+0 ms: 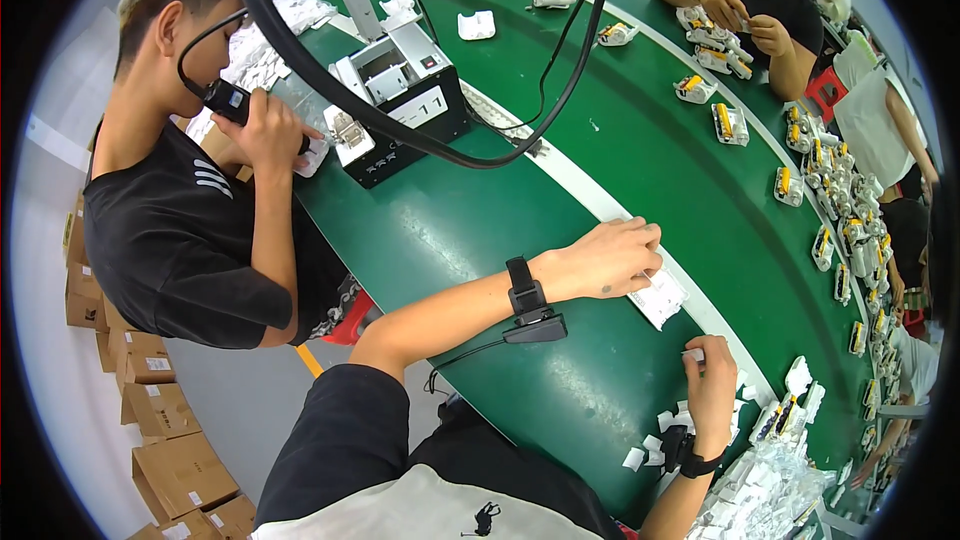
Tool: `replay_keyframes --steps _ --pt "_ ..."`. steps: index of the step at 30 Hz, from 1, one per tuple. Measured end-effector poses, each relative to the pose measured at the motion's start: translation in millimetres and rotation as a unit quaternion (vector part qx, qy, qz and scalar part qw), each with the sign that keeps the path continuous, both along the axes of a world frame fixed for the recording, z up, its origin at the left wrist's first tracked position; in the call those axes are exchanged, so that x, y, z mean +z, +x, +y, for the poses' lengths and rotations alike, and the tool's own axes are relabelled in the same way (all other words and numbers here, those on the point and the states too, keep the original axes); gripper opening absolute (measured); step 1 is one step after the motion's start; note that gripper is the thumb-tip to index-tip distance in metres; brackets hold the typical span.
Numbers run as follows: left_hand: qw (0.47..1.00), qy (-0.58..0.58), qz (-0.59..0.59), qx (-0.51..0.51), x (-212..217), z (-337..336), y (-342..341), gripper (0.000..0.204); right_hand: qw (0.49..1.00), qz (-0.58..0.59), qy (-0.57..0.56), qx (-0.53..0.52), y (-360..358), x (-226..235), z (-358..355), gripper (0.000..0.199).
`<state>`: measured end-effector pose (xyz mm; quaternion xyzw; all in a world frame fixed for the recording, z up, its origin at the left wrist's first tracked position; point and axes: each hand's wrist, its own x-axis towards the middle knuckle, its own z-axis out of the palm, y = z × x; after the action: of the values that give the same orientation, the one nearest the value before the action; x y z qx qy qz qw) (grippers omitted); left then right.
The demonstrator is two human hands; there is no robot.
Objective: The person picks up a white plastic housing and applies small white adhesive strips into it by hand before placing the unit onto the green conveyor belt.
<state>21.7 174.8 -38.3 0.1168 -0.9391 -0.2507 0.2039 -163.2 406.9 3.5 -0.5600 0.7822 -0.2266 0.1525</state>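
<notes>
White flat part [660, 297] on green desk [560, 230], 3 o'clock of centre | left hand [605, 258] palm-down, fingers pressing its top | right hand [712, 380] at 5 o'clock, pinching small white piece [694, 353].

2 co-workers [190, 190] [750, 0], 1 black box machine [405, 100], approx 7 cardboard boxes [180, 470].

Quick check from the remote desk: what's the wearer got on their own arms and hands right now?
Both hands, left hand and right hand, are bare, no gloves. Each wrist carries a black strap: the left wrist strap holds a small black device with a thin black cable trailing toward the body. A black short sleeve covers the left upper arm.
</notes>
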Motion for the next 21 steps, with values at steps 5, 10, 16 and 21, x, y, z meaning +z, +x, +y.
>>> replay_keyframes --steps 5,10,16,21 --pt "0.992 0.077 0.101 -0.015 -17.2 -4.0 -3.3 0.013 0.995 0.091 -0.027 0.040 -10.1 21.4 3.4 0.019" --pt "0.985 0.121 0.117 -0.026 -25.7 -8.8 -5.2 0.015 0.992 0.124 0.019 -0.009 -8.3 33.5 7.1 0.022" --pt "0.984 0.142 0.107 -0.027 -26.9 -14.3 -6.3 0.016 0.983 0.104 0.149 -0.028 -21.9 40.7 9.1 0.024" --pt "0.983 0.140 0.111 -0.032 -28.0 -16.3 -4.6 0.016 0.978 0.145 0.140 0.043 -13.1 50.5 -8.6 0.024"
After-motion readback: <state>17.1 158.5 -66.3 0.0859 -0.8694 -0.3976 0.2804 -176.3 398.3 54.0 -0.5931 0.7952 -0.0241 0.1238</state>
